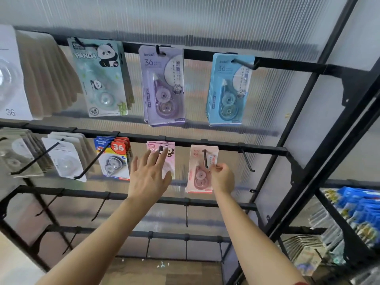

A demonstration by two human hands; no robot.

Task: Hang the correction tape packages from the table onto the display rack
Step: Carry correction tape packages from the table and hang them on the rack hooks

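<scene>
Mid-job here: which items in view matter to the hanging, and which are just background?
In play: right hand, pink package it pinches, its hook, left hand at pink panda package.
Background: purple package, blue package, side-rack stock.

The left hand (148,177) lies spread over the pink panda-print cardboard package (171,159) and hides most of its front. The right hand (223,177) pinches the pale pink correction tape package (198,175), its fingertips covering the card's right edge. At the left end of the black metal display rack (226,148), a white blister pack (9,83) is cut off by the picture's edge. Blurred blue packs (362,206) are cut off at the right. The cards' small print is unreadable.
</scene>
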